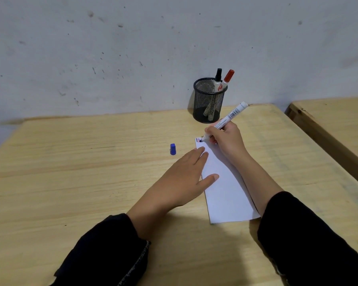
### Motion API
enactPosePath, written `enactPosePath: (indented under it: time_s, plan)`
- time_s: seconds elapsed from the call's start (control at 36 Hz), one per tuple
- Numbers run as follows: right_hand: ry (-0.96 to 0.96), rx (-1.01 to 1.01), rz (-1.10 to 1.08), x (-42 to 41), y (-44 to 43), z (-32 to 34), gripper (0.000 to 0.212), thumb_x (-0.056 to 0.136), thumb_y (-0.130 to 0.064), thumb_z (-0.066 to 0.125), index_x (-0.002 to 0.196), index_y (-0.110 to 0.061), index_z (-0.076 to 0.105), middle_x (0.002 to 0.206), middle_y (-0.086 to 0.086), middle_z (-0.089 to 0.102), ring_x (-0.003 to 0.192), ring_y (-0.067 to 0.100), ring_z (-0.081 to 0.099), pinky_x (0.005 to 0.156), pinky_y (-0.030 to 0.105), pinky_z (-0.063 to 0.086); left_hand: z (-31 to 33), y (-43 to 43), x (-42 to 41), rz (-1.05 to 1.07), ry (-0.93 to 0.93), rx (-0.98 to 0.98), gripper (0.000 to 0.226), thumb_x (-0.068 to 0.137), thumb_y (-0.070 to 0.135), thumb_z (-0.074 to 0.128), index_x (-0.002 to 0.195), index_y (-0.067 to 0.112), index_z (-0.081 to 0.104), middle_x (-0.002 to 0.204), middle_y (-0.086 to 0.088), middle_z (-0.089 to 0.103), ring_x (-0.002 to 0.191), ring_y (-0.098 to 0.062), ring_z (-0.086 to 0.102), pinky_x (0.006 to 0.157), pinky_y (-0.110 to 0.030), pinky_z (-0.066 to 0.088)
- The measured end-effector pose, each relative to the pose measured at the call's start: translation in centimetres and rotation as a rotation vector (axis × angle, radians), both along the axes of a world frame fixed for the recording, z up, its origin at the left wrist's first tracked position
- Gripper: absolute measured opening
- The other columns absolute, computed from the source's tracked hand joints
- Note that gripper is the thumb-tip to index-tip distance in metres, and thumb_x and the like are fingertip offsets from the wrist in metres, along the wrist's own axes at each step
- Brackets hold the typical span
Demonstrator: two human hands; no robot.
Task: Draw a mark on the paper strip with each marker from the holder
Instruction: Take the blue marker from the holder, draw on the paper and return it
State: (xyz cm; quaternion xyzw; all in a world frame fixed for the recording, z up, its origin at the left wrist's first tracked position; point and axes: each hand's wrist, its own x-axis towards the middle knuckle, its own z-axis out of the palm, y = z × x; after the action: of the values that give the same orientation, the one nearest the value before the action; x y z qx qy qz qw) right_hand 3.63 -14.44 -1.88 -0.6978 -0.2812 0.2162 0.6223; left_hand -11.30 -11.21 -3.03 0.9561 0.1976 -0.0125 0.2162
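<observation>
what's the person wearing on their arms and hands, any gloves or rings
Both hands are bare: no gloves, rings or watch show on the left hand or right hand. Long black sleeves end short of the wrists. The left sleeve has a speckled grey edge at the cuff; the right sleeve is plain black.

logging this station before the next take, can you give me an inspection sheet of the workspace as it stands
surface: light wooden table, bare apart from the job's things
job's things: white paper strip flat on the table, red and blue marks at its far end; uncapped marker with its tip at those marks; blue cap lying loose left of the strip; black mesh holder by the wall with a black-capped marker and a red-capped marker
clutter: nothing seen
hands: left hand flat, fingers on the strip's left edge; right hand gripping the uncapped marker
cables: nothing seen
surroundings: scuffed grey wall; second wooden surface at right
</observation>
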Motion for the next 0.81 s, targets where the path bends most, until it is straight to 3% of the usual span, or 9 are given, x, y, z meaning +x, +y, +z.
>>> enactPosePath:
  time_s: [0.17, 0.33, 0.42, 0.58, 0.69, 0.81]
  plan:
    - [0.013, 0.017, 0.006, 0.1, 0.1, 0.0, 0.007, 0.084, -0.002, 0.056, 0.089, 0.003, 0.058, 0.073, 0.010, 0.050, 0.061, 0.011, 0.048, 0.045, 0.007, 0.041, -0.1, 0.1, 0.0, -0.008, -0.021, -0.006, 0.068, 0.096, 0.053, 0.030, 0.151, 0.019, 0.008, 0.161, 0.006, 0.001, 0.148, -0.010, 0.001, 0.117, -0.028, 0.009]
    - [0.285, 0.194, -0.019, 1.0, -0.4, -0.1, 0.008, 0.085, -0.002, 0.058, 0.078, -0.006, 0.055, 0.070, 0.008, 0.055, 0.056, 0.009, 0.054, 0.056, 0.017, 0.048, -0.3, 0.1, 0.0, -0.006, -0.048, -0.007, 0.068, 0.096, 0.052, 0.032, 0.151, 0.019, 0.010, 0.161, 0.007, 0.002, 0.147, -0.008, 0.001, 0.116, -0.024, 0.007]
    - [0.364, 0.253, -0.025, 1.3, -0.5, -0.1, 0.008, 0.085, -0.003, 0.060, 0.080, -0.007, 0.057, 0.069, 0.006, 0.054, 0.058, 0.009, 0.051, 0.057, 0.015, 0.048, -0.1, 0.1, 0.0, 0.005, -0.052, -0.014, 0.068, 0.095, 0.053, 0.033, 0.150, 0.019, 0.010, 0.161, 0.007, 0.003, 0.147, -0.008, 0.002, 0.116, -0.026, 0.010]
    - [0.388, 0.290, -0.029, 0.7, -1.1, 0.3, 0.004, 0.087, -0.004, 0.060, 0.084, -0.006, 0.061, 0.071, 0.007, 0.056, 0.061, 0.008, 0.054, 0.061, 0.012, 0.051, 0.1, -0.1, -0.1, 0.017, -0.059, -0.023, 0.069, 0.094, 0.053, 0.036, 0.150, 0.019, 0.013, 0.161, 0.007, 0.007, 0.147, -0.009, 0.007, 0.116, -0.028, 0.015]
    - [0.347, 0.278, -0.063, 0.8, -2.0, 1.1, 0.003, 0.086, -0.006, 0.062, 0.085, -0.006, 0.064, 0.072, 0.006, 0.060, 0.063, 0.010, 0.056, 0.067, 0.017, 0.052, 0.4, 0.3, 0.0, 0.019, -0.087, -0.013, 0.070, 0.092, 0.053, 0.042, 0.149, 0.018, 0.020, 0.160, 0.007, 0.013, 0.145, -0.008, 0.012, 0.113, -0.025, 0.017]
    - [0.410, 0.376, -0.058, 0.7, -2.9, 2.3, 0.004, 0.085, -0.001, 0.061, 0.081, -0.003, 0.063, 0.068, 0.007, 0.059, 0.057, 0.011, 0.053, 0.058, 0.014, 0.050, 0.8, 0.2, 0.0, 0.016, -0.145, 0.010, 0.072, 0.090, 0.054, 0.046, 0.148, 0.018, 0.024, 0.159, 0.006, 0.015, 0.145, -0.007, 0.012, 0.113, -0.026, 0.020]
